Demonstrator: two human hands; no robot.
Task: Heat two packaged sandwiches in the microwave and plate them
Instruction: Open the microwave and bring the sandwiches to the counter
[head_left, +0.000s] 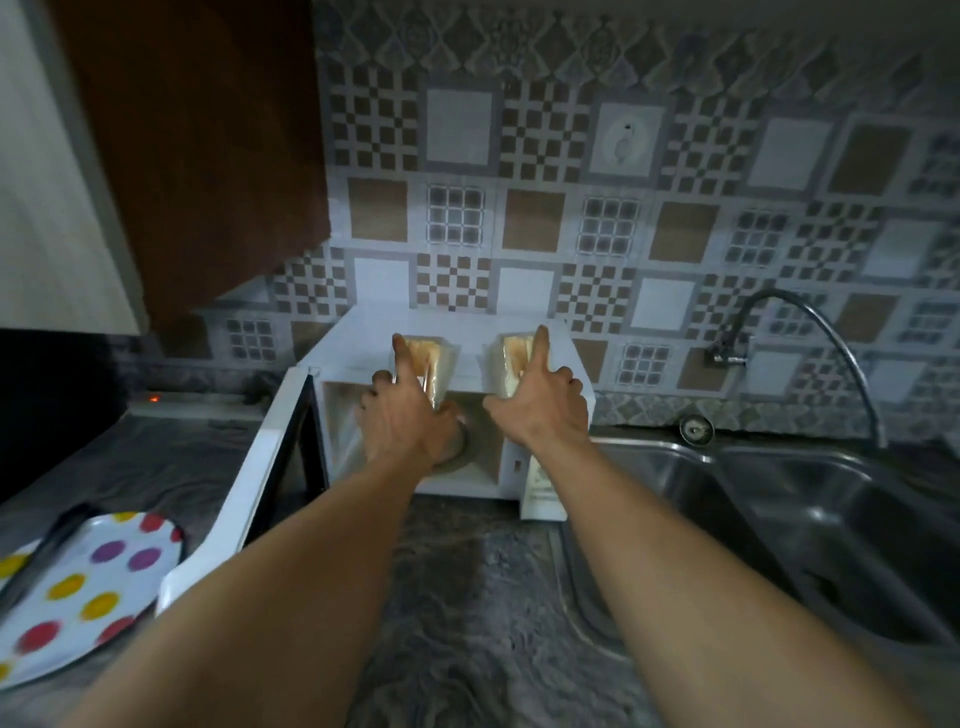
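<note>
Two packaged sandwiches in clear wedge wrappers stand side by side at the front of the white microwave's top. My left hand (408, 410) grips the left sandwich (431, 358), index finger stretched along its side. My right hand (540, 400) grips the right sandwich (511, 358) the same way. The microwave (358, 332) sits on the counter with its door (244, 499) swung open to the left. Its cavity and the round turntable (462, 457) show below my hands. A plate with coloured dots (98, 582) lies at the lower left.
Dark tongs (47, 556) rest across the dotted plate. A steel double sink (810, 525) with a curved tap (810, 332) fills the right side. Grey marbled counter (467, 597) lies in front of the microwave. A dark cabinet (197, 156) hangs at the upper left, over a tiled wall.
</note>
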